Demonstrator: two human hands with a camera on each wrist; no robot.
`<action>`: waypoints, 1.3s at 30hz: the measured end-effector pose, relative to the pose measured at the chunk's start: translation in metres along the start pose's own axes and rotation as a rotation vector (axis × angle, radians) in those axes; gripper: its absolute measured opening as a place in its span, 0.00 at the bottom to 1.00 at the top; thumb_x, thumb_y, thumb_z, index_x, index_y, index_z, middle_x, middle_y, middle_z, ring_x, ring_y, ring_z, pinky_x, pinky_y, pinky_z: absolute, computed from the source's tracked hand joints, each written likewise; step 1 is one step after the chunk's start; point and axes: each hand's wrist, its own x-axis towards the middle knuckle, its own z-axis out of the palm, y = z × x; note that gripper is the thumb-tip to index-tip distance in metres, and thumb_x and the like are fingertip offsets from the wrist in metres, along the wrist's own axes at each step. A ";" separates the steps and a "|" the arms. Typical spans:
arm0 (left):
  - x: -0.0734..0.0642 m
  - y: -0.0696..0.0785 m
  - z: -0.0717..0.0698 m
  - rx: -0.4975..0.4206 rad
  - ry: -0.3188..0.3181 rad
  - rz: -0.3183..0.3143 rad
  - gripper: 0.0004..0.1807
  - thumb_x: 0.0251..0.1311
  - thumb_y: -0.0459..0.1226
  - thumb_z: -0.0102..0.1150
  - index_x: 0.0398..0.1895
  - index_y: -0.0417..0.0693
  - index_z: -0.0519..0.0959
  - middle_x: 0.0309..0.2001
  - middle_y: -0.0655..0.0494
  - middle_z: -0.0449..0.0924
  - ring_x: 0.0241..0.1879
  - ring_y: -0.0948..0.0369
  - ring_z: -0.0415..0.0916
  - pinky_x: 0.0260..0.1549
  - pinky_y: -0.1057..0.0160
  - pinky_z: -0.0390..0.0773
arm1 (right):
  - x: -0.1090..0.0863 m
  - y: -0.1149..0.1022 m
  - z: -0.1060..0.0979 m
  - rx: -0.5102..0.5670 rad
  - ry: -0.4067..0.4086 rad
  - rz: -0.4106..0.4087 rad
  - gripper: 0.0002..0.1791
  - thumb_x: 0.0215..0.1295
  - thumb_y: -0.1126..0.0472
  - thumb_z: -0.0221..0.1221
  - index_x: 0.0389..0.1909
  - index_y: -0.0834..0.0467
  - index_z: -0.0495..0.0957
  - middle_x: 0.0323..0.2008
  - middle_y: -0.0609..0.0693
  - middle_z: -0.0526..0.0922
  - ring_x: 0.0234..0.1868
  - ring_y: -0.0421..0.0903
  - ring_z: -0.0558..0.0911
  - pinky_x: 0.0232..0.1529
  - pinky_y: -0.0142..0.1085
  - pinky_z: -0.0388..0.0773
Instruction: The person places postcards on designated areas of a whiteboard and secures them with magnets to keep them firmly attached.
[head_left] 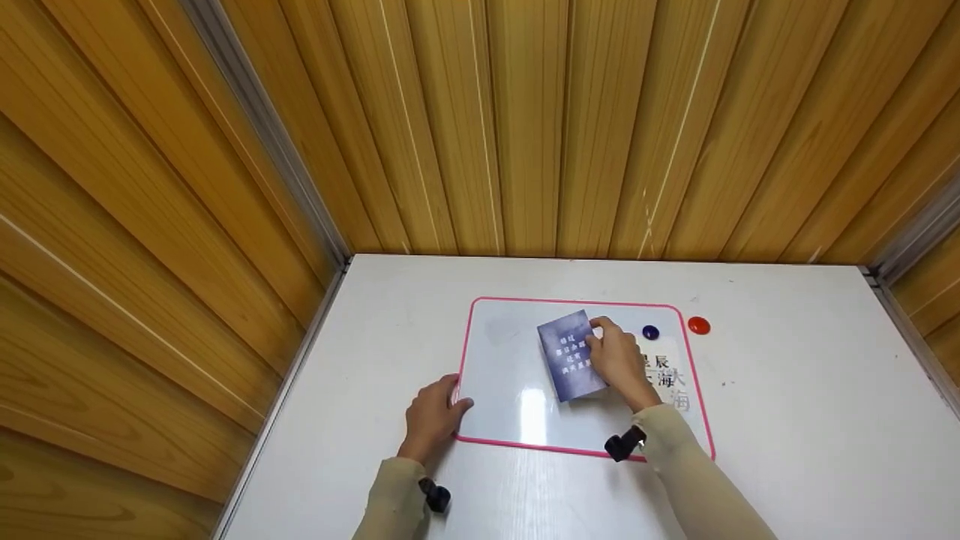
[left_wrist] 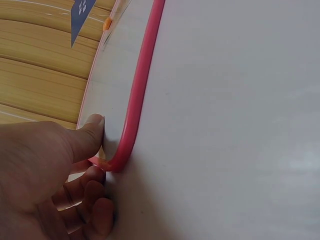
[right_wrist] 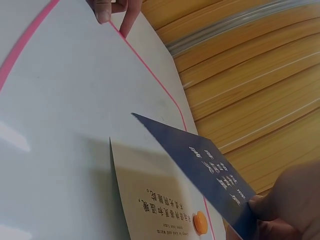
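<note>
A whiteboard with a pink rim lies on the white table. My left hand grips its near left edge, thumb over the rim, as the left wrist view also shows at the corner. My right hand pinches the right side of a dark blue card with white characters, tilted above the board. Beneath that card, in the right wrist view, a cream card lies on the board with an orange magnet at its edge; the head view hides them.
A dark blue round magnet sits on the board's right part, above black printed characters partly covered by my right forearm. Just past the right rim lies a red round magnet. Wood-patterned walls stand behind and left of the table.
</note>
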 end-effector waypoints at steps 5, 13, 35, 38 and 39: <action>-0.001 0.000 -0.001 -0.009 -0.003 -0.009 0.27 0.63 0.44 0.71 0.64 0.47 0.79 0.52 0.49 0.86 0.49 0.51 0.82 0.51 0.44 0.79 | 0.001 -0.004 0.003 0.002 -0.003 -0.001 0.19 0.74 0.60 0.58 0.62 0.59 0.77 0.30 0.55 0.83 0.29 0.53 0.80 0.27 0.48 0.73; 0.001 -0.001 -0.001 -0.005 -0.004 0.000 0.27 0.63 0.44 0.71 0.63 0.47 0.79 0.53 0.48 0.85 0.51 0.49 0.82 0.51 0.43 0.79 | 0.002 -0.009 0.009 0.027 -0.012 0.006 0.18 0.73 0.60 0.58 0.60 0.58 0.78 0.28 0.53 0.82 0.26 0.50 0.78 0.23 0.42 0.68; 0.001 -0.002 0.000 0.012 0.006 0.028 0.27 0.63 0.44 0.70 0.63 0.45 0.79 0.53 0.47 0.86 0.53 0.48 0.83 0.48 0.44 0.80 | 0.006 -0.014 0.027 0.035 -0.012 0.015 0.19 0.74 0.59 0.58 0.62 0.59 0.77 0.40 0.60 0.88 0.34 0.56 0.84 0.32 0.51 0.78; 0.001 -0.002 0.000 0.014 0.009 0.030 0.27 0.63 0.44 0.70 0.63 0.45 0.79 0.52 0.48 0.86 0.52 0.49 0.83 0.48 0.44 0.80 | 0.007 -0.018 0.029 0.051 -0.019 0.019 0.19 0.75 0.59 0.58 0.63 0.59 0.77 0.44 0.62 0.87 0.36 0.56 0.84 0.34 0.51 0.79; 0.001 -0.002 0.000 0.014 0.010 0.029 0.27 0.63 0.44 0.70 0.63 0.45 0.79 0.52 0.48 0.86 0.52 0.49 0.83 0.48 0.44 0.80 | 0.008 -0.019 0.029 0.054 -0.021 0.020 0.19 0.75 0.59 0.58 0.63 0.59 0.77 0.44 0.63 0.87 0.36 0.56 0.84 0.34 0.52 0.79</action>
